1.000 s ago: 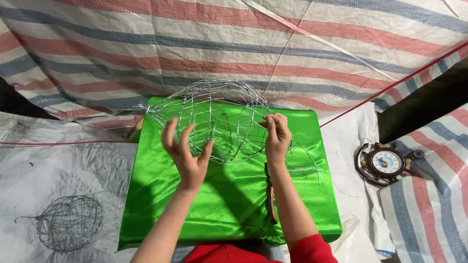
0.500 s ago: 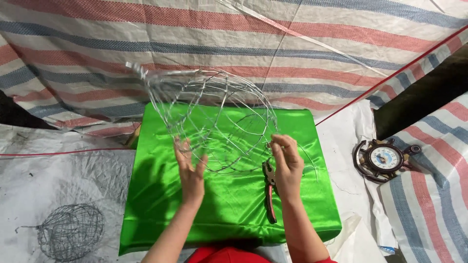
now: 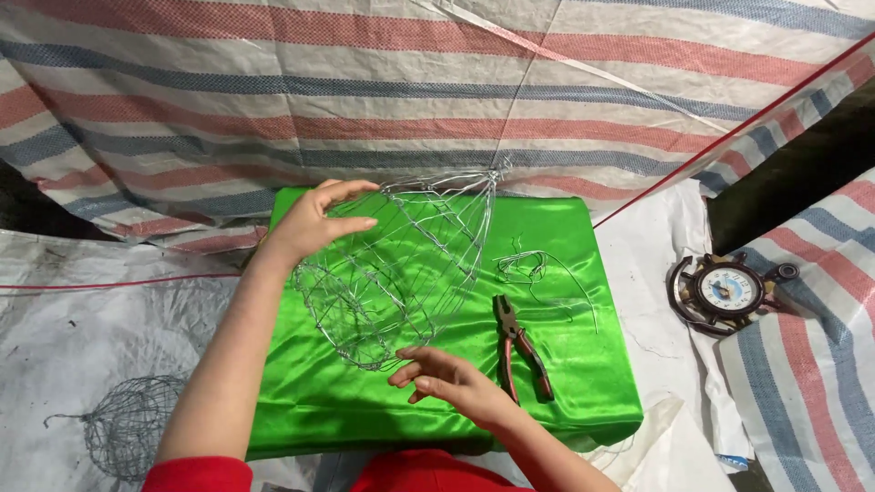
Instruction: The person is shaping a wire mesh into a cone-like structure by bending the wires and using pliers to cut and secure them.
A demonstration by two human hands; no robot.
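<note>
silver wire frame [image 3: 401,264] | bright green cloth [image 3: 583,364] | red-handled pliers [image 3: 521,351] | red, blue, white striped tarp [image 3: 273,91]

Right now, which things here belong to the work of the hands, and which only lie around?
In the work:
- wire frame, left hand gripping it, right hand below it
- pliers
- loose wire
- green cloth

Lying about:
- finished wire ball
- wheel-shaped clock
- striped tarp
</note>
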